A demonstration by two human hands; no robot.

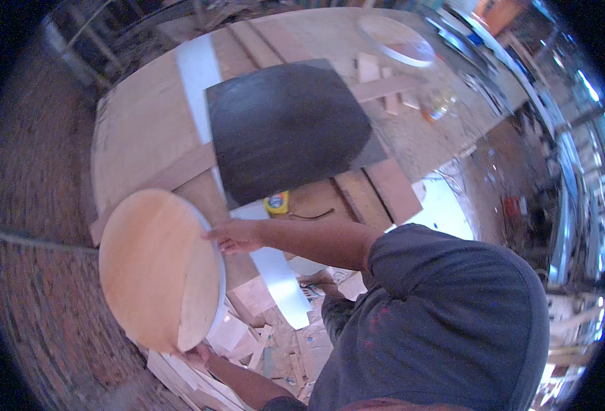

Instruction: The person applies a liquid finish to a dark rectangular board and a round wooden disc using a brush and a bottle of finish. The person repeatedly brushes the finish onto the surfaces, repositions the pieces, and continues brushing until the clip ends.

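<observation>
A round, pale wooden board (155, 267) with a white rim hangs tilted at the left, a seam crossing its lower right part. My right hand (237, 236) grips its right edge, fingers closed on the rim. Under the board's bottom edge, my left hand (196, 355) holds it from below; the board hides part of its fingers. Just right of my right hand, a yellow tape measure (276, 202) lies by the near edge of a dark rectangular panel (285, 127). That panel rests on the wooden worktable (138, 130).
Another round board (397, 40) lies at the far right of the table, near a clear bottle (441, 106). Shiny white strips (282, 294) stick out beneath the dark panel. Wood offcuts (254, 342) litter the ground below. Brickwork (35, 308) runs along the left.
</observation>
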